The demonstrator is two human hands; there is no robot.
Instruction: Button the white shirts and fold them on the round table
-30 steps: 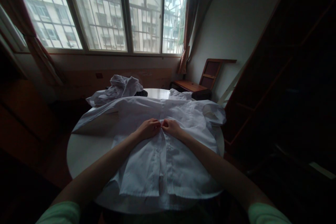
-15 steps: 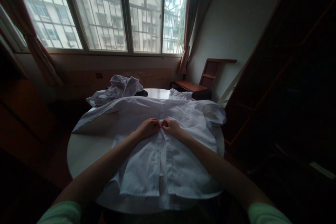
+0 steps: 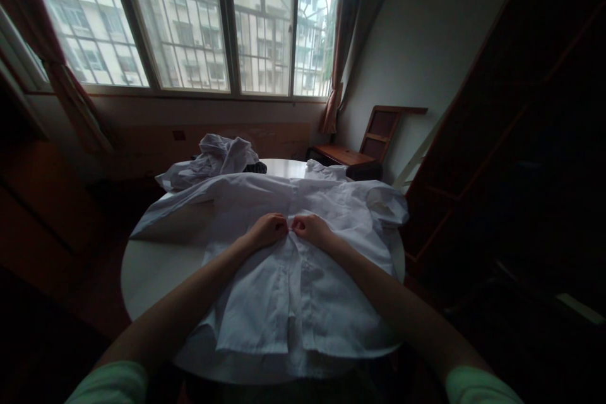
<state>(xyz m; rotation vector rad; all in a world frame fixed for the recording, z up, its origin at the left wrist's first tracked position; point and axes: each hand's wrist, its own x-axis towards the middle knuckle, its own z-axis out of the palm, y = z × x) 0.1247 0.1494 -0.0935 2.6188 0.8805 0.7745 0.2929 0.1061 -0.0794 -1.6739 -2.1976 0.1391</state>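
A white shirt [image 3: 341, 303] lies spread over the round table, its hem toward me and its front panels parted below my hands. My left hand [image 3: 269, 228] pinches the shirt's front edge near the middle. Right beside it, my right hand [image 3: 310, 228] grips the opposite front edge, fingertips curled together. The two hands almost touch at the front opening. Any button between the fingers is too small to make out. One sleeve [image 3: 388, 203] hangs toward the table's right edge; the other stretches out to the left.
On the white round table [image 3: 156, 271], a crumpled heap of white cloth [image 3: 222, 154] sits at the back left. Another bit of white cloth [image 3: 326, 170] lies at the back right. Behind stands a wooden chair [image 3: 379, 132], with a barred window [image 3: 260, 25] beyond.
Almost nothing differs. Both hands stay at the shirt's front opening, with only a slight shift of the right fingers.
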